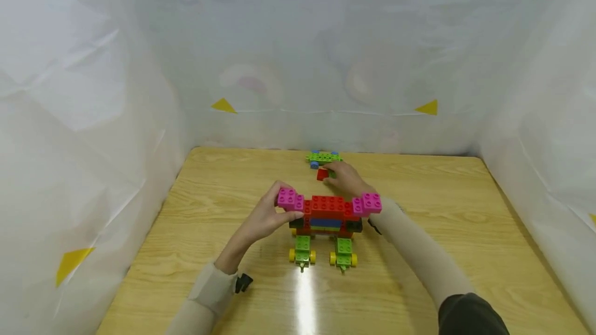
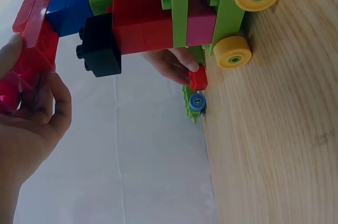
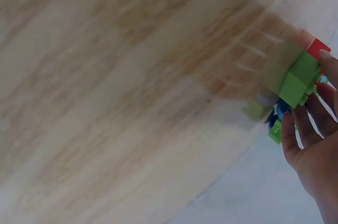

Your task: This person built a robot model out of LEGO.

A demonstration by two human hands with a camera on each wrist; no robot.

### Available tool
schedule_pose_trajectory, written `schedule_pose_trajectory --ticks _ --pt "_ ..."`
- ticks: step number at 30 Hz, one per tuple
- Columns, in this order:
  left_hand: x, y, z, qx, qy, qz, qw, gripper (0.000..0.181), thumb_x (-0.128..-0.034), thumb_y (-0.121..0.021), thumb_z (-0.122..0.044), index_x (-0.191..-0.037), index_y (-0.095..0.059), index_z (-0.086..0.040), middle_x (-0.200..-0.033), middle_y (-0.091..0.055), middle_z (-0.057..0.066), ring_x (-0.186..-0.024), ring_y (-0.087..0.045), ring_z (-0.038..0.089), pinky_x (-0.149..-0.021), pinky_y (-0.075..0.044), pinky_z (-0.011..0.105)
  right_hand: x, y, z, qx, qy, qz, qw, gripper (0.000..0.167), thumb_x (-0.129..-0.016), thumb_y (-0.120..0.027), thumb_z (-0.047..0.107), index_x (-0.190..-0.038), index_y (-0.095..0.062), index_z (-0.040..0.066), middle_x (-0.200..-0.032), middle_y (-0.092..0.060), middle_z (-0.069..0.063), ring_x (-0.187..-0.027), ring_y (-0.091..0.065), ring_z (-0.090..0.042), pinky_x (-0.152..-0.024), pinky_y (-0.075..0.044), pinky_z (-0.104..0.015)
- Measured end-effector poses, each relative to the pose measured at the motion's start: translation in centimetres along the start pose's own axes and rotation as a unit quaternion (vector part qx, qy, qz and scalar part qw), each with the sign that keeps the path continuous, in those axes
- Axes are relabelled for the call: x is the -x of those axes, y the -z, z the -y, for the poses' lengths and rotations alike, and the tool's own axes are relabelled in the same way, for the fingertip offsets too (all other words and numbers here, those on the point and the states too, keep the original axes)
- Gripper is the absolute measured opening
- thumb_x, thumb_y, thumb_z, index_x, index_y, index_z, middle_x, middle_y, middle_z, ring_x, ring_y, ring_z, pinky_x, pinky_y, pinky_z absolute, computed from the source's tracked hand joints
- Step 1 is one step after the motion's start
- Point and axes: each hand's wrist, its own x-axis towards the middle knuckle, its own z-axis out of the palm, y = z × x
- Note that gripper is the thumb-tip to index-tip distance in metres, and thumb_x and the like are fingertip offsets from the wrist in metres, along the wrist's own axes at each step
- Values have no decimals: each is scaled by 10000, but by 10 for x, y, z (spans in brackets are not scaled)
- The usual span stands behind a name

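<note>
A toy-brick build (image 1: 327,208) of red, blue, green, black and pink bricks stands on wheeled green bases (image 1: 344,252). My left hand (image 1: 267,215) grips its left end, thumb in front and fingers around the pink bricks (image 1: 289,199). Farther back, my right hand (image 1: 345,177) holds small bricks between thumb and fingers: a red brick (image 3: 318,48) beside a green brick (image 3: 299,78). The left wrist view shows the red brick (image 2: 198,78) at the right fingertips, close to the tabletop. Part of the green brick is hidden by the hand in the head view.
Just beyond the right hand, a green wheeled base (image 1: 324,157) with blue wheels sits near the back edge of the wooden table (image 1: 223,180). White sheeting (image 1: 307,66) encloses the table at the back and both sides.
</note>
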Motion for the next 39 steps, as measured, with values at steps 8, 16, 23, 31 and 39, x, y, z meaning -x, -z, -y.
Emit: schedule_pose_trajectory --ticks 8,16,23,31,39 --pt "-1 -2 -1 5 -67 7 10000 415 -858 -734 -116 -1154 -445 -97 -1025 -555 32 -849 -539 183 -688 -491 338 2 -6 -1 40 38 -235 9997 447 -912 -682 242 -1306 -585 53 -1287 -594 -138 -1193 -531 -327 -997 -420 -481" --pt "-4 -4 -1 28 -64 49 10000 414 -856 -739 -127 -1148 -447 -97 -1028 -550 42 -851 -533 187 -685 -483 285 13 3 -5 -547 -256 -399 9974 449 -928 -651 316 -1341 -577 157 -1174 -616 -27 -1037 -563 -222 -837 -501 -416" --pt "-6 -2 -2 34 137 14 9999 424 -847 -741 -99 -1151 -446 -73 -1035 -545 71 -870 -532 197 -697 -477 272 32 37 -12 -903 -67 -639 9938 412 -941 -641 246 -1325 -580 109 -1199 -600 -82 -1077 -541 -282 -889 -452 -490" --pt "-7 -2 -8 -51 398 36 9992 443 -841 -730 -31 -1171 -433 -30 -1055 -547 96 -887 -530 181 -713 -478 269 58 79 7 -1031 595 -1265 9848 428 -914 -676 221 -1300 -594 56 -1176 -629 -139 -1035 -579 -300 -872 -463 -527" --pt "-8 0 0 21 135 33 9999 428 -849 -744 -118 -1147 -441 -72 -1024 -539 73 -860 -518 205 -712 -480 379 88 120 54 -820 1209 -1399 9793 383 -897 -694 179 -1262 -637 79 -1109 -657 -76 -993 -594 -278 -828 -487 -479"
